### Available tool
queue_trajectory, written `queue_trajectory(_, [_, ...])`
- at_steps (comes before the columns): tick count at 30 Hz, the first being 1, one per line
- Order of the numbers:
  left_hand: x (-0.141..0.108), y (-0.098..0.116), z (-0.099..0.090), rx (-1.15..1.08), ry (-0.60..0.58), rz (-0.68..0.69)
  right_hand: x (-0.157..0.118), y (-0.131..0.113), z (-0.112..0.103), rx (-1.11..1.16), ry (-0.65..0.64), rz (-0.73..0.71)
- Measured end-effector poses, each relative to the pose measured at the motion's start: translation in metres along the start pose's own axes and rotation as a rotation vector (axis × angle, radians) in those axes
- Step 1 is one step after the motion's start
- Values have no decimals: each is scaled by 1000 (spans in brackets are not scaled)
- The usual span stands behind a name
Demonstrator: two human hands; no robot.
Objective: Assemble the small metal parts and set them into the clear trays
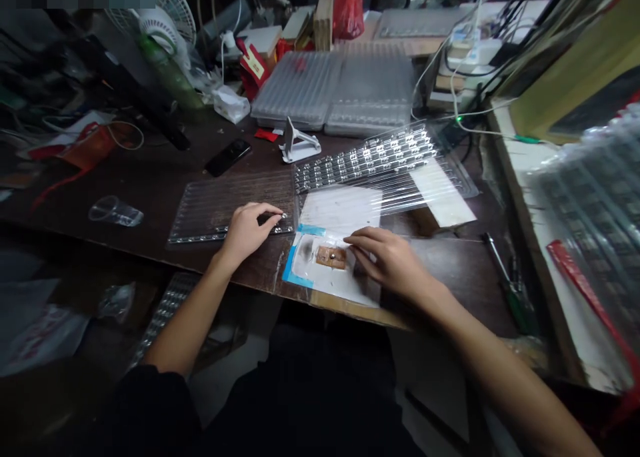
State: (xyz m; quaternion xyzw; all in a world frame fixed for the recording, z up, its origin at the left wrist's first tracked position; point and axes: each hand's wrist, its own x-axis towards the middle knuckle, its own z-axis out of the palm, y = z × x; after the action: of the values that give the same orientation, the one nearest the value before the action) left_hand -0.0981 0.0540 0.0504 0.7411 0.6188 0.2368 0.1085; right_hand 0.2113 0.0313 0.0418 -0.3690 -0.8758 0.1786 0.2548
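My left hand (pixel 247 230) is over a clear ridged plastic tray (pixel 215 200), thumb and forefinger pinched on a small shiny metal part (pixel 284 215). Along the tray's near groove lies a row of similar small parts. To the right, my right hand (pixel 390 257) hovers with its fingertips drawn together; what they hold, if anything, is too small to make out. Beneath those fingertips is a white board (pixel 357 287) edged with blue tape (pixel 299 281). A small brown block (pixel 330 257) sits on it, with a tiny shiny piece in its middle. Beside the block is a clear plastic patch (pixel 303 254).
Behind the board, a tray filled with shiny metal parts (pixel 365 156) rests tilted on another clear tray. A white stand (pixel 299 144), a black phone (pixel 228 157) and a tipped clear cup (pixel 116 211) lie around. A green-handled screwdriver (pixel 515 300) is at right. Stacked trays (pixel 370 90) stand behind.
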Motion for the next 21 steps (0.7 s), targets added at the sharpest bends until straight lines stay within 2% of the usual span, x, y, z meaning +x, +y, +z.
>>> queue_trajectory(4, [3,8,7,39,-50,30,-5,13,-32,36,-86,128])
queue_trajectory(7, [4,7,9,97,-90,24,-14,23,-55,33,-253,290])
queue_trajectory(10, [3,-1,4,163,-129,27,-24,28,-68,-14,-405,436])
queue_trajectory(12, [3,-4,-2,211,-143,27,-28,28,-68,-92,-460,501])
queue_trajectory(15, [7,1,-9,263,-140,18,-30,25,-61,-185,-508,525])
queue_trajectory(18, [13,20,-9,237,-140,53,-28,22,-53,-192,-525,478])
queue_trajectory(21, [26,47,3,158,-151,130,-26,22,-50,-148,-537,439])
